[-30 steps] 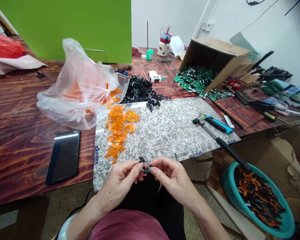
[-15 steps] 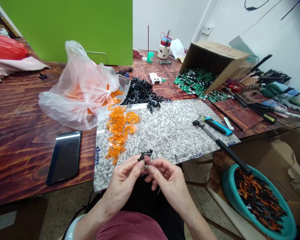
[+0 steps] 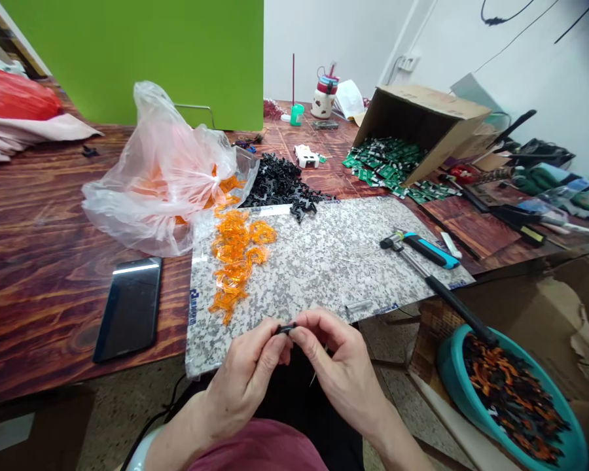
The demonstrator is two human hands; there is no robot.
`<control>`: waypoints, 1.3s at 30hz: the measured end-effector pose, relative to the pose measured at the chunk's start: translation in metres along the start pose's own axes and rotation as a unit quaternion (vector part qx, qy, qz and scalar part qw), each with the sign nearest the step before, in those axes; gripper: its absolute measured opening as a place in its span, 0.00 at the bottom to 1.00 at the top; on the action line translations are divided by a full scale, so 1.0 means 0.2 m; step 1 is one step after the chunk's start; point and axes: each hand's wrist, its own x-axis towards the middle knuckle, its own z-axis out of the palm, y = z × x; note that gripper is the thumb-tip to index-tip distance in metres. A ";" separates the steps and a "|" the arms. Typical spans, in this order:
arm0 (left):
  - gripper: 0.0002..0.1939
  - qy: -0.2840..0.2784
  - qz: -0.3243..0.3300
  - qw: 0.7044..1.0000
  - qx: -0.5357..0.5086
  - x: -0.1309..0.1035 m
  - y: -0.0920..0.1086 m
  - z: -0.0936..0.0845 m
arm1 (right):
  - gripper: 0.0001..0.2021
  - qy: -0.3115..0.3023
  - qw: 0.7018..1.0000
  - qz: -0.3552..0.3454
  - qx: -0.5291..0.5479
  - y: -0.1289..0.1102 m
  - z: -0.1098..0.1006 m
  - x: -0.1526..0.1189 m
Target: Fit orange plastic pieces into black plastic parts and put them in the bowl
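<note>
Between my two hands is a small black curved plastic part [image 3: 286, 329], held low at the front edge of the speckled board [image 3: 314, 261]. My left hand [image 3: 248, 366] pinches its left end between thumb and fingers. On the other end, my right hand [image 3: 336, 366] has its thumb and forefinger closed. A thin pale sliver shows under the right fingers; I cannot tell what it is. Clear orange plastic pieces [image 3: 233, 252] lie in a column on the board's left side. Behind them is a heap of black plastic parts [image 3: 277, 182].
A hammer [image 3: 446, 297] and a blue-black utility knife [image 3: 430, 250] lie on the board's right. A phone [image 3: 129, 311] and a plastic bag [image 3: 142, 190] are to the left. A tipped carton [image 3: 432, 108] spills green circuit boards [image 3: 385, 160]. A teal basin [image 3: 451, 366] stands lower right.
The black part has come lower and turned flatter, from angled up in my left fingers to level between both hands. My right fingers have closed in on its right end.
</note>
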 end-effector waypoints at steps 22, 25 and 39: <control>0.17 0.120 -0.146 0.970 -0.150 -0.01 -0.13 0.00 | 0.09 0.041 0.964 -0.039 -0.260 0.12 0.17 0.64; 0.14 0.116 -0.147 0.968 -0.166 -0.02 -0.14 -0.01 | 0.04 0.049 0.965 -0.033 -0.254 0.14 0.20 0.66; 0.15 0.108 -0.184 0.948 -0.235 -0.01 -0.13 -0.02 | 0.06 0.088 0.931 -0.131 -0.329 0.22 -0.18 0.30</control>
